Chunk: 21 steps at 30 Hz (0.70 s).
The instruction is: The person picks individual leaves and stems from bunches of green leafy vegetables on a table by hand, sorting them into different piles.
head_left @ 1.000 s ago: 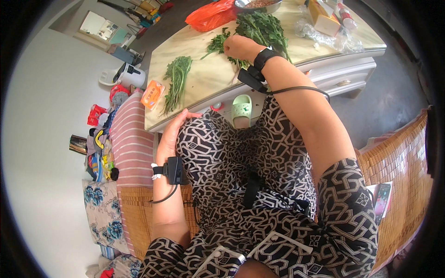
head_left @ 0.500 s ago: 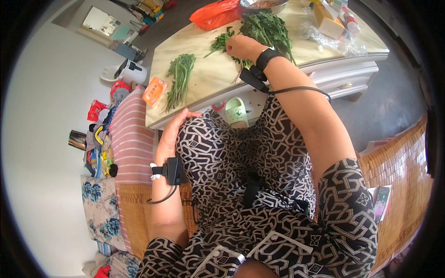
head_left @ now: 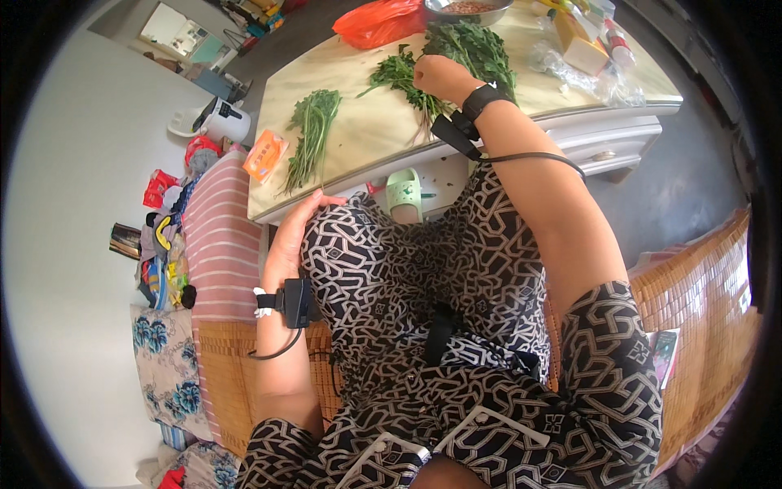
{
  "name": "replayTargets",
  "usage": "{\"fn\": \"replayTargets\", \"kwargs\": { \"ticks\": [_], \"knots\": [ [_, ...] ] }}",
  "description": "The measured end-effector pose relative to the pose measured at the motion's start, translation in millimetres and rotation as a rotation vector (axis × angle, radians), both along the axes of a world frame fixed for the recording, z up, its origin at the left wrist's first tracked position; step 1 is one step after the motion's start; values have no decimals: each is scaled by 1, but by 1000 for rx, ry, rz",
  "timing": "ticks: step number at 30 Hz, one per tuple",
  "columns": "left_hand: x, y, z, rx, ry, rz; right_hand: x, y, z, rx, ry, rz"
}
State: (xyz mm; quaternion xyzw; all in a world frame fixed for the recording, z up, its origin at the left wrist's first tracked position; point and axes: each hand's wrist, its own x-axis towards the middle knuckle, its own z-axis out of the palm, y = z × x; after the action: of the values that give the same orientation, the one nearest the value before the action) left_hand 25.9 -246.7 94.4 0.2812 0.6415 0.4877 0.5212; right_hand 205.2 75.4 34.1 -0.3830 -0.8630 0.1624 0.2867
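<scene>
My right hand (head_left: 441, 78) is curled closed over the table, at the left edge of a large pile of leafy greens (head_left: 476, 49). The back of the hand hides its fingertips and anything in them. Just left of it lies a smaller bunch of greens (head_left: 397, 73), its thin stems pointing toward the table's front edge. My left hand (head_left: 291, 230) rests with its fingers stretched out on my left knee, below the table edge, holding nothing. A separate bunch of long-stemmed greens (head_left: 311, 134) lies at the table's left.
On the marble-patterned table (head_left: 366, 134) are an orange packet (head_left: 265, 155), a red plastic bag (head_left: 376, 23), a metal bowl (head_left: 444, 14) with reddish-brown contents, a yellow box (head_left: 583, 50) and clear plastic wrapping (head_left: 562, 65). White drawers (head_left: 590, 143) form its front.
My right hand has shifted slightly right, toward the large pile, uncovering more of the smaller bunch. My left hand stays on the knee. The view has turned slightly.
</scene>
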Motion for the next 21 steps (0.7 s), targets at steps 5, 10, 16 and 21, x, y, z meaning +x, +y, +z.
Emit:
{"fn": "replayTargets", "kwargs": {
  "ticks": [5, 10, 16, 21],
  "knots": [
    [-11, 3, -5, -22, 28, -49, 1, 3, -2, 44, 64, 10],
    [-15, 6, -7, -44, 29, -93, 7, -1, 3, -96, 126, 5],
    [-8, 8, -5, -35, -18, -72, 20, 7, 4, -149, 47, -27],
    [-22, 11, -13, -50, -23, -123, 22, -4, 13, -280, 73, -37]
  ]
}}
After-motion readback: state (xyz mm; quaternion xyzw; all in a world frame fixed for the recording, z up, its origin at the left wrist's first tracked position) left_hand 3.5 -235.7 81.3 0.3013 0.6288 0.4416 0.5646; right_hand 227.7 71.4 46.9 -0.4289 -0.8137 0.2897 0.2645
